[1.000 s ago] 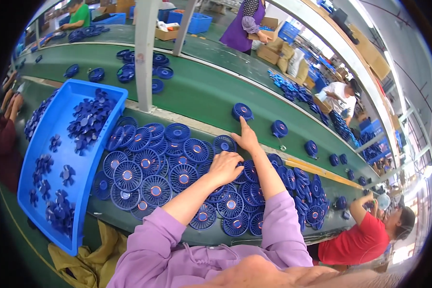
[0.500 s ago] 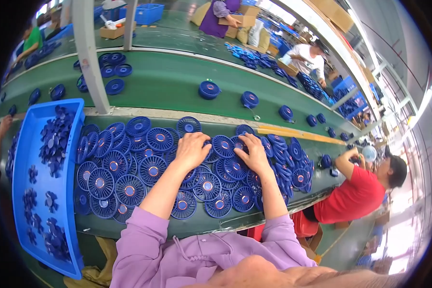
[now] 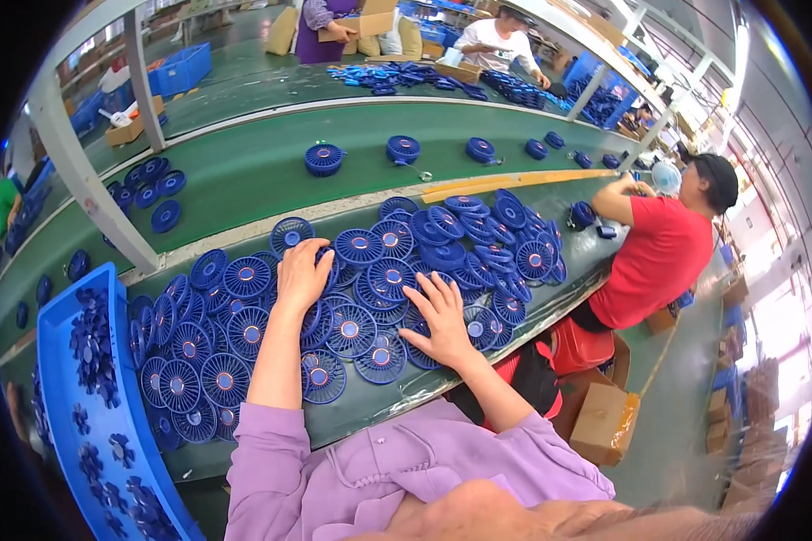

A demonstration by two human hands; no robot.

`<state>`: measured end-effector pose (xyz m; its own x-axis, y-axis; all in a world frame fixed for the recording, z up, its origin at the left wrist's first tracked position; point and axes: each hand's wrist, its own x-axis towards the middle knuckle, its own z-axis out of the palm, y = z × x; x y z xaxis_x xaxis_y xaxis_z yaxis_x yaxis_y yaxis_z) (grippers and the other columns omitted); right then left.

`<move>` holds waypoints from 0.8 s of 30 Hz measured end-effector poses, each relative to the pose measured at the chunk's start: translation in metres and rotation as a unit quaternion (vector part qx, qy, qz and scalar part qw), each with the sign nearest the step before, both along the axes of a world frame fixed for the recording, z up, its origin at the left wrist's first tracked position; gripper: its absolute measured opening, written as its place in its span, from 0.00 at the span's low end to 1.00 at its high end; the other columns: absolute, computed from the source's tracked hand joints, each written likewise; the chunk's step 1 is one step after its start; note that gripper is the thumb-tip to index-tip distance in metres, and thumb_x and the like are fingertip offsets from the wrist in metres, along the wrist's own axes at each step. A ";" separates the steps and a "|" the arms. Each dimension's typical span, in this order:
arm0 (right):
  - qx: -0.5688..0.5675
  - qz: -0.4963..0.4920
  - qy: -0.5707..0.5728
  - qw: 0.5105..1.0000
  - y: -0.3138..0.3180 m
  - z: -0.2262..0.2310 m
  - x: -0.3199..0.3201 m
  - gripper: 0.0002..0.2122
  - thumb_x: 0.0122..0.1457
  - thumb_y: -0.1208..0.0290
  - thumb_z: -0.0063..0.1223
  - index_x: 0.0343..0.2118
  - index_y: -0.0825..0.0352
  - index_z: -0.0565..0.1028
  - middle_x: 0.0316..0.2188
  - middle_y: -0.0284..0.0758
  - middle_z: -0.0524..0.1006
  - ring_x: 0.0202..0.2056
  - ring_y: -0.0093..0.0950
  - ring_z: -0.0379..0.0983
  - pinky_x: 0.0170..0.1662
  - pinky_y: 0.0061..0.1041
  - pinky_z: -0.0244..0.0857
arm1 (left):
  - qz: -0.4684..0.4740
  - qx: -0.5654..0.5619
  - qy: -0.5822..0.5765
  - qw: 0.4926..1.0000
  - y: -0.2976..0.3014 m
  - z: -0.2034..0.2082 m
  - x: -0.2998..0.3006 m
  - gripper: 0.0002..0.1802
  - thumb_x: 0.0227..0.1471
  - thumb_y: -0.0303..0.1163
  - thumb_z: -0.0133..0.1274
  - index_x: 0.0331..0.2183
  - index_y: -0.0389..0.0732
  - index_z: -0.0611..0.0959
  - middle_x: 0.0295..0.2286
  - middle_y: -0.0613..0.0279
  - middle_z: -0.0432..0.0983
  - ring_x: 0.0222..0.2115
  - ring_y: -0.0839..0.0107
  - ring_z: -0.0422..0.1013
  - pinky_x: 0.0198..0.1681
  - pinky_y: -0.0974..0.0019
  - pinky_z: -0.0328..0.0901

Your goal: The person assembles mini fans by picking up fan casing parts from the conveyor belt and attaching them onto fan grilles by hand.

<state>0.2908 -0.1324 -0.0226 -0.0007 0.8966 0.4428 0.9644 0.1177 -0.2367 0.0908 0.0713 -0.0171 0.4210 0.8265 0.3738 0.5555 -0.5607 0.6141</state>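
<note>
Round dark-blue fan grilles (image 3: 351, 329) with fine spokes lie in a wide, overlapping layer on the green work table (image 3: 209, 464). My left hand (image 3: 302, 278) rests on the grilles left of centre, fingers pointing away and slightly bent. A gap shows between its thumb and forefinger, and one grille lies just beyond the fingertips. Nearer to me on the right, my right hand (image 3: 442, 323) lies palm down with fingers spread over several grilles. Neither hand visibly lifts a grille. Those directly beneath my palms are hidden.
A blue bin (image 3: 52, 335) at the left holds small dark-blue fan blades (image 3: 90, 347). Beyond a metal rail, a green conveyor belt (image 3: 262, 167) carries round blue fan parts (image 3: 324, 160). A person in red (image 3: 663, 257) sits at the right, near a cardboard box (image 3: 604, 424).
The whole view has swung to the right. My right hand has come nearer to me across the grilles and its fingers have spread. My left hand stays over the grilles.
</note>
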 end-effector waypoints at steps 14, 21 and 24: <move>0.090 0.013 -0.001 0.996 0.059 -0.010 -0.014 0.31 0.49 0.55 0.60 0.57 0.56 0.66 0.58 0.39 0.64 0.61 0.42 0.54 0.62 0.50 0.43 | 0.122 0.060 0.000 0.991 0.033 -0.012 -0.007 0.15 0.56 0.44 0.49 0.36 0.45 0.82 0.31 0.50 0.80 0.35 0.49 0.74 0.39 0.49 0.67; 0.100 0.001 0.019 0.995 0.062 -0.013 -0.012 0.28 0.50 0.57 0.59 0.55 0.55 0.68 0.57 0.38 0.65 0.61 0.41 0.54 0.62 0.49 0.42 | 0.128 0.065 0.004 0.990 0.029 -0.015 -0.003 0.15 0.55 0.45 0.49 0.34 0.46 0.83 0.29 0.50 0.80 0.33 0.49 0.75 0.38 0.48 0.68; 0.106 -0.003 0.019 0.994 0.061 -0.016 -0.011 0.26 0.51 0.57 0.59 0.55 0.54 0.69 0.56 0.39 0.66 0.61 0.42 0.54 0.62 0.49 0.42 | 0.124 0.064 0.005 0.990 0.026 -0.012 -0.002 0.15 0.55 0.45 0.49 0.34 0.45 0.83 0.31 0.51 0.79 0.33 0.50 0.75 0.38 0.49 0.67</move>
